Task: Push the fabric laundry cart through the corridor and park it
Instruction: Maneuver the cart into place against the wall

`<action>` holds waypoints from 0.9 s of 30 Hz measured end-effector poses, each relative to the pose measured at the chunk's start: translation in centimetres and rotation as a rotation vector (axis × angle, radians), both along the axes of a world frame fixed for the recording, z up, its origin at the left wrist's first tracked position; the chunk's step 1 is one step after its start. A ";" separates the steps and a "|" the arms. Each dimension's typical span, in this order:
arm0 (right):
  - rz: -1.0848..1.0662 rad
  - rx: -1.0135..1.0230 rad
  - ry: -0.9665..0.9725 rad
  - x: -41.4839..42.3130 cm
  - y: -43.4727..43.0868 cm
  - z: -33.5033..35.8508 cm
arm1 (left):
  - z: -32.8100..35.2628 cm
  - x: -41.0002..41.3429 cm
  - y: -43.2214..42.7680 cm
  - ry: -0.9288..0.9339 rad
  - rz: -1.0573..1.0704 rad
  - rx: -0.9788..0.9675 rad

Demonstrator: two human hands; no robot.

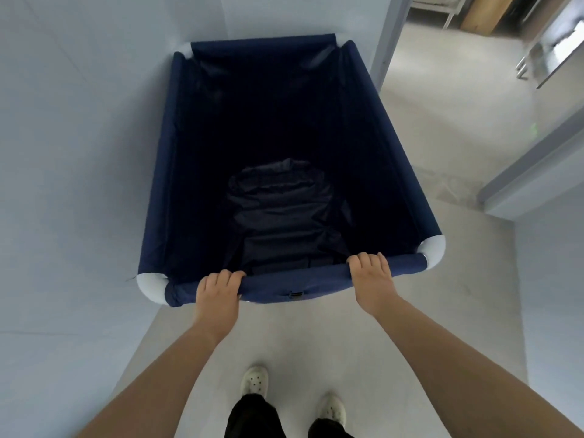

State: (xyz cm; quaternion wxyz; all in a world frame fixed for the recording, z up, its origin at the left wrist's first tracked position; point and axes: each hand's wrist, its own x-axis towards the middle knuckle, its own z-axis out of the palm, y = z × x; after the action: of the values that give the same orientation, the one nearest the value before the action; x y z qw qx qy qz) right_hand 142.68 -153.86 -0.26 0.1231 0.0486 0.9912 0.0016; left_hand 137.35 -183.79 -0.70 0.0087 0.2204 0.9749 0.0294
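A navy blue fabric laundry cart [164,172] with white corner joints fills the middle of the view, its left side close against a pale wall. Dark bundled fabric [281,210] lies at its bottom. My left hand [218,290] grips the near rim bar left of centre. My right hand [373,278] grips the same bar near the right white corner [434,252]. Both hands curl over the bar from my side.
A pale wall [79,153] runs along the left and behind the cart's far end. To the right a doorway frame [387,42] opens onto a room with metal furniture [553,55]. Another wall corner [531,175] juts in at right. My feet stand on grey floor [290,343].
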 end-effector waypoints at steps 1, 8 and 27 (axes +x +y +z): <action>0.011 -0.005 0.005 0.4 0.1 0.0 | 0.0 0.5 0.1 0.006 0.009 0.001; 0.071 -0.025 0.008 1.2 0.8 -0.2 | 0.1 1.5 0.3 0.002 0.034 -0.010; 0.066 -0.061 0.028 -6.3 -2.9 0.0 | 0.7 -10.2 -2.9 -0.103 -0.055 -0.029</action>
State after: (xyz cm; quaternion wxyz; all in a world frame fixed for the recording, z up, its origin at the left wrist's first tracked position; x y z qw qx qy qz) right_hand 136.42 -156.73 -0.23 0.1106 0.0120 0.9935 -0.0250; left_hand 127.19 -186.74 0.02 0.0626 0.2449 0.9672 0.0263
